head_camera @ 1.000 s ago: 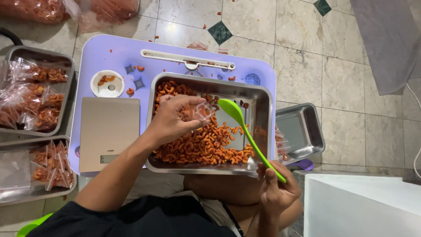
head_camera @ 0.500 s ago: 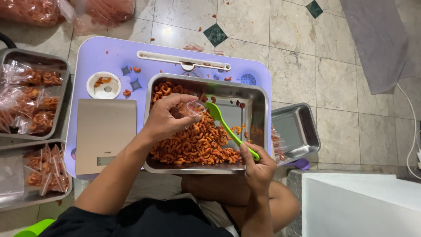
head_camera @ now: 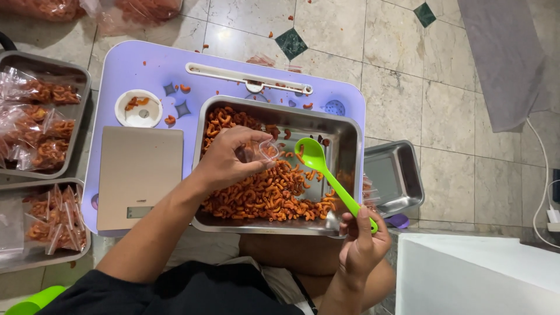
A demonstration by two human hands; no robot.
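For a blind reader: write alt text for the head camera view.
Seen from above, a person's left hand holds a small clear bag over a steel tray of orange curled snacks, while the right hand holds a green spoon. The tray sits on a lilac lap table beside a flat scale.

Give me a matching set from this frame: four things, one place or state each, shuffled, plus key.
Things:
1. Green spoon
2. Small clear bag
3. Scale
4. White dish

Places or states:
A. On the purple table, left of the steel tray
B. Held open in the left hand over the snacks
C. Near the table's far left corner, a few snacks in it
D. Handle in the right hand, bowl over the tray

Pairs: 1-D, 2-B, 3-A, 4-C
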